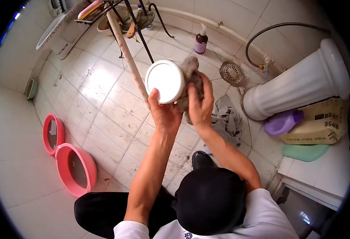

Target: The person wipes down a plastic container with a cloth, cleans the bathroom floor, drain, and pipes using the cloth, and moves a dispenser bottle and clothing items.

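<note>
My left hand (166, 114) grips a white round tub (165, 81) from below, thumb over its rim, with the flat white lid or base facing up. Wrapped around a crumpled grey-brown rag (190, 67), my right hand (200, 104) presses it against the tub's right side. The two hands are close together above the tiled floor. Beneath my right forearm, a grey cloth (227, 123) lies bunched on the tiles. Part of the rag is hidden by my right fingers.
Two pink basins (92, 167) of dark water stand at left. A metal rack (143, 44) is at the back, beside a pump bottle (201, 40) and a floor drain (231, 73). At right are a white pedestal (298, 81), a purple container (282, 122) and a paper sack (318, 123).
</note>
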The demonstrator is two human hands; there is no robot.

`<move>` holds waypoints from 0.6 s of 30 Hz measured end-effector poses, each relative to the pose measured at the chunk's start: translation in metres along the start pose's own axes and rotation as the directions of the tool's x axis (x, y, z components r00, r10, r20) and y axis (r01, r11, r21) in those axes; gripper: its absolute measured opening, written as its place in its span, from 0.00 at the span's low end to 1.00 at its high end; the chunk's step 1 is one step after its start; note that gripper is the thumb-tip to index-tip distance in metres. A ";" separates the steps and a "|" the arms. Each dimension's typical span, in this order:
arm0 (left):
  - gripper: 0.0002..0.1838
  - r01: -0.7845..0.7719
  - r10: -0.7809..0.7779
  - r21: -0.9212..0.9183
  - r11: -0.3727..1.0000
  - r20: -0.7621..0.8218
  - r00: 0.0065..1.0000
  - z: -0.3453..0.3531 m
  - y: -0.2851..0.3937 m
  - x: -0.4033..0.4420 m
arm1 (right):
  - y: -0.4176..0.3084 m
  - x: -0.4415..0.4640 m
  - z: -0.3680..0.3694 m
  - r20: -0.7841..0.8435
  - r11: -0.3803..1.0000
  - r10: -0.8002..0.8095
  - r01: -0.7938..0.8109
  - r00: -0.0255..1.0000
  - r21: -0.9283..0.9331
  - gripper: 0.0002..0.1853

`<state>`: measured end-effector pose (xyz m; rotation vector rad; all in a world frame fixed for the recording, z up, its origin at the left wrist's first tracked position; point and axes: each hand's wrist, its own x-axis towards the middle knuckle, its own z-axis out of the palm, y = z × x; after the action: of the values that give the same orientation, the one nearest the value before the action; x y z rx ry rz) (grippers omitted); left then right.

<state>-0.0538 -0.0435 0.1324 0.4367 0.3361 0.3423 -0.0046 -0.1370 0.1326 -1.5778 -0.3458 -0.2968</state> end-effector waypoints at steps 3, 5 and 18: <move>0.46 -0.042 0.042 -0.003 0.999 -0.060 0.997 0.007 -0.005 -0.003 | -0.017 -0.017 0.006 0.058 0.979 -0.179 0.183 0.982 -0.085 0.27; 0.46 -0.001 0.000 0.060 0.998 0.009 1.000 0.001 -0.005 -0.001 | -0.013 -0.007 0.003 0.021 0.989 -0.148 0.147 0.989 0.024 0.26; 0.56 -0.107 -0.048 0.736 0.668 0.187 0.981 0.039 0.044 0.007 | -0.007 0.034 -0.059 0.035 0.914 0.152 -0.154 0.988 0.374 0.22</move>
<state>-0.0435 -0.0169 0.1844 1.2922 0.2678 0.1732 0.0256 -0.1949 0.1550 -1.2174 -0.2628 -0.0955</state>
